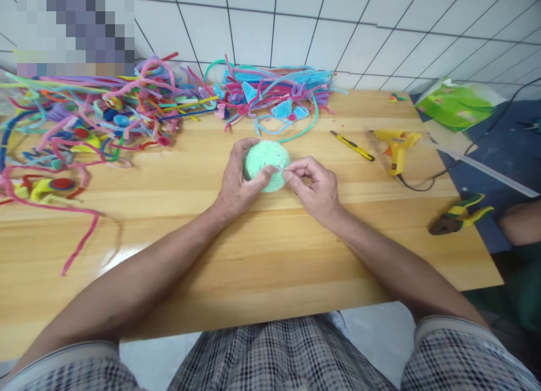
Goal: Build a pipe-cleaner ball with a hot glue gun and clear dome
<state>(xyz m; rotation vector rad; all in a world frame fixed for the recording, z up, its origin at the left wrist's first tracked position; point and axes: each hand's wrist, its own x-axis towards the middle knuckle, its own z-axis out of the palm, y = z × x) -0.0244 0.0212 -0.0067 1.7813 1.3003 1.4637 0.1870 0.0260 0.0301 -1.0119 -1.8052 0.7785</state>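
Observation:
A round mint-green coil of fuzzy pipe cleaner (pixel 267 154) stands above the middle of the wooden table. My left hand (pixel 240 177) is wrapped round its left side, with the thumb pressed on the front face. At the coil's lower right, my right hand (pixel 315 185) pinches a thin, pale bit close to the left thumb tip; what exactly it is, I cannot make out. Behind the coil, a green pipe cleaner (pixel 302 133) curves over the table toward the heap.
Tangled coloured pipe cleaners (pixel 122 115) cover the back left, beside a bundle of blue and pink ones (pixel 279 81). On the right lie a yellow craft knife (pixel 353 145), a corded glue gun (pixel 396 146), pliers (pixel 456 216) and a green packet (pixel 456 103). Another person's limb (pixel 522 222) shows at the right edge.

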